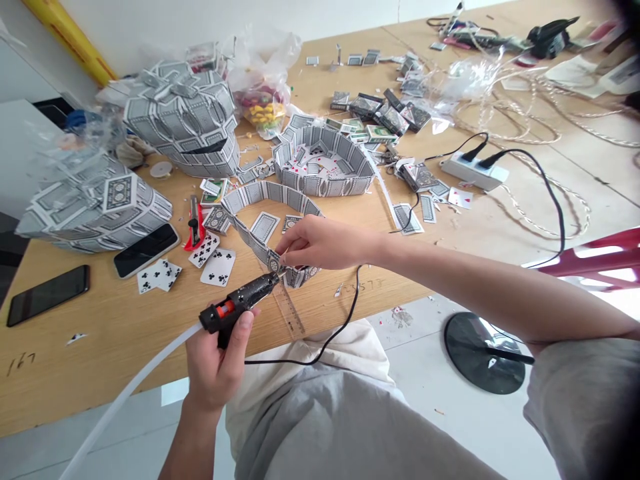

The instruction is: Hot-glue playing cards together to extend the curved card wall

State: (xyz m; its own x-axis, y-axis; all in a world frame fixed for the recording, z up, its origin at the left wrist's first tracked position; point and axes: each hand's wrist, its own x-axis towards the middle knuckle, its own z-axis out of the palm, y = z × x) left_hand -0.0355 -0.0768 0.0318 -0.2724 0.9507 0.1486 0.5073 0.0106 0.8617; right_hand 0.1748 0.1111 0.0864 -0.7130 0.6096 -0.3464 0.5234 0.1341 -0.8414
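Note:
My left hand [220, 363] is wrapped round the handle of a black hot glue gun [243, 300], with a long white glue stick [130, 393] trailing from its back. The nozzle points up and right, at the near side of a heart-like ring of folded playing cards [270, 193]. Over that near side, my right hand [317, 243] pinches with thumb and fingers at the ring's wall, close to the nozzle; the fingers partly cover what they grip. Loose cards [265, 227] lie inside the ring. A clear ruler [290, 310] lies under its near edge.
Behind stands a larger card-walled heart box [325, 173]. Card-covered boxes [180, 120] fill the left, with two phones [50, 293], a red box cutter [195, 223] and loose cards [219, 267] nearby. A white power strip [474, 172] is at right; the gun's black cord [345, 327] hangs past the table edge.

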